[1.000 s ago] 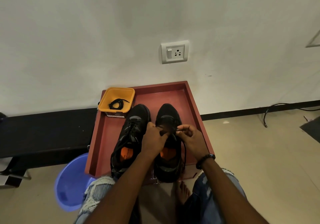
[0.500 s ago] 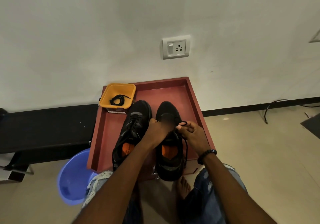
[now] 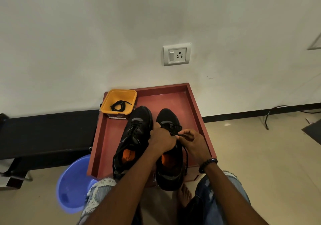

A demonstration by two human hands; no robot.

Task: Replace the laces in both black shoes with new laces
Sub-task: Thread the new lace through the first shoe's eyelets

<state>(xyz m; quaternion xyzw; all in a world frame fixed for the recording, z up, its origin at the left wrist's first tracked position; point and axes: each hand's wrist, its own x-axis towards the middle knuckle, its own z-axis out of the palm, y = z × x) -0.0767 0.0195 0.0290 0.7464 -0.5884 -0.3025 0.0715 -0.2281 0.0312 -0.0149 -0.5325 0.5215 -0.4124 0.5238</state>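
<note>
Two black shoes with orange insoles stand side by side in a reddish-brown tray. The left shoe is laced. My left hand lies curled over the tongue of the right shoe, gripping its lace area. My right hand pinches a black lace beside the eyelets, and a loop of that lace hangs down the shoe's right side. A coiled black lace lies in a yellow tub at the tray's back left corner.
A blue plastic basin sits on the floor left of the tray, by my left knee. A white wall with a socket plate rises right behind the tray. A black cable runs along the skirting at the right.
Both hands have stayed on the right shoe's laces with small shifts of the fingers. The view has tilted slightly. The shoes and the tub have not moved.
</note>
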